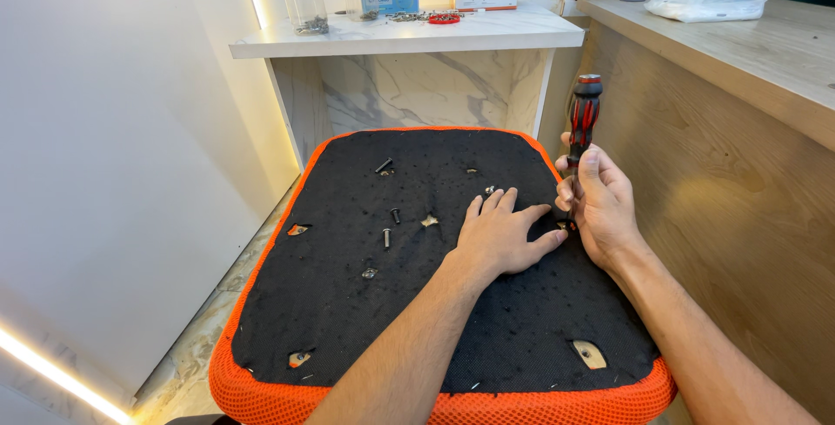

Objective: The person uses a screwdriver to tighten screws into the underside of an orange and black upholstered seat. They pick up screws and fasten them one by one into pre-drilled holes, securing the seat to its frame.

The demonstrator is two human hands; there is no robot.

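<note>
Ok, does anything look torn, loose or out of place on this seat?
Yes. The black fabric is torn open at several spots, for instance near the front right corner, showing wood beneath. Loose screws lie scattered on it, left of the left hand.

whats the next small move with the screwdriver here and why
Probably keep turning it: the right hand holds the screwdriver upright, tip at a hole near the seat base's right edge, while the left hand lies flat beside it, steadying.
</note>
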